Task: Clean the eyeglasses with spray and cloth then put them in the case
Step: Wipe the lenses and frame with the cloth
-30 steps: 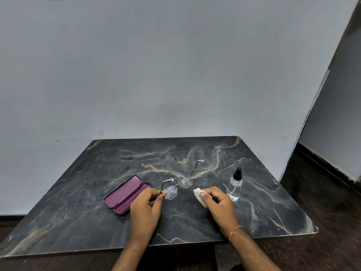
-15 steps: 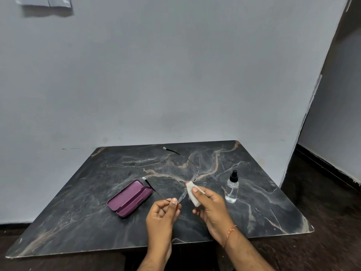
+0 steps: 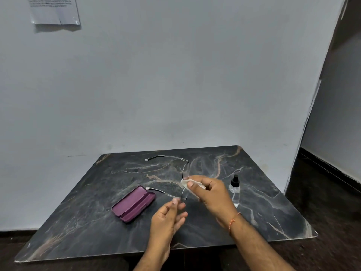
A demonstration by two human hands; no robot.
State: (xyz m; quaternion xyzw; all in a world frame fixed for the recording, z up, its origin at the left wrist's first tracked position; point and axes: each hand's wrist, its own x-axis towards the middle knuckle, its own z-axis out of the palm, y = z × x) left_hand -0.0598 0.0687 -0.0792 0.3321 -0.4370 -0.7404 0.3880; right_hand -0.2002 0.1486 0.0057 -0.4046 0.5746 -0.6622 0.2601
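Forearms come in from the bottom edge, the right one with a thin thread band at the wrist. Nearest, the left hand is raised over the table, thumb and forefinger pinching the glasses at the near corner of the frame, the other fingers loosely spread below. Just beyond it the right hand pinches a small white cloth against the frame, about where the two lenses meet. The glasses are held in the air, turned almost edge-on to the camera, temples unfolded and pointing left.

On the table to the left lies the case, purple, open, with nothing in it. The spray stands upright just right of the right hand, partly behind it. Farther off are a grey wall and a taped paper, cut off at the top.

My judgement: wiping is the step in hand, spraying most likely done. Next comes working the cloth over both faces of each lens with light pressure while the left pinch steadies the frame, then folding the temples to fit the case.

Lenses are nearly invisible edge-on, so wetness or smears cannot be told. Which lens the cloth touches is unclear; the fingers hide most of the cloth. The paper's print is unreadable.
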